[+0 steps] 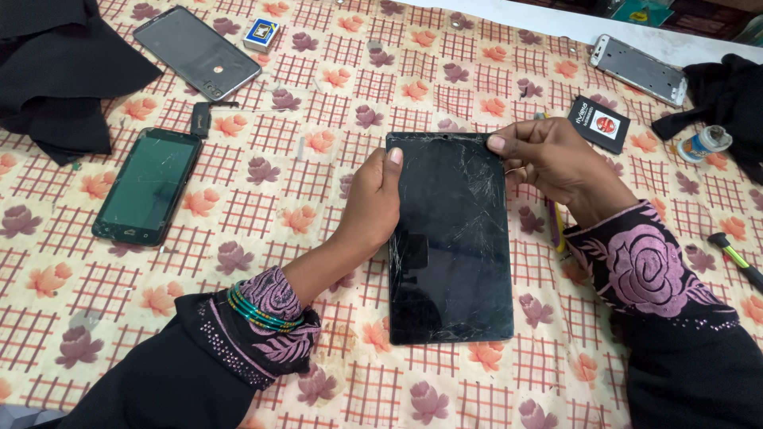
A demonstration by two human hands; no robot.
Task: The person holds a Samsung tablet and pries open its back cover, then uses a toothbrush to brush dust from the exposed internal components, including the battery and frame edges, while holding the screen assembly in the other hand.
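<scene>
Black embroidered sleeves reach in from the lower frame, the left hand [372,205] clasping the left edge of the cracked black tablet [449,238] at centre frame while the right hand [556,163] pinches its upper right corner, apparently steadying it for inspection, needing gentle grip

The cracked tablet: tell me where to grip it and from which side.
Grip the cracked tablet by its long edges, one hand from each side. It lies flat and thin, with cracks across the glass, so keep fingers on the rim, as the left hand and right hand do.
</scene>
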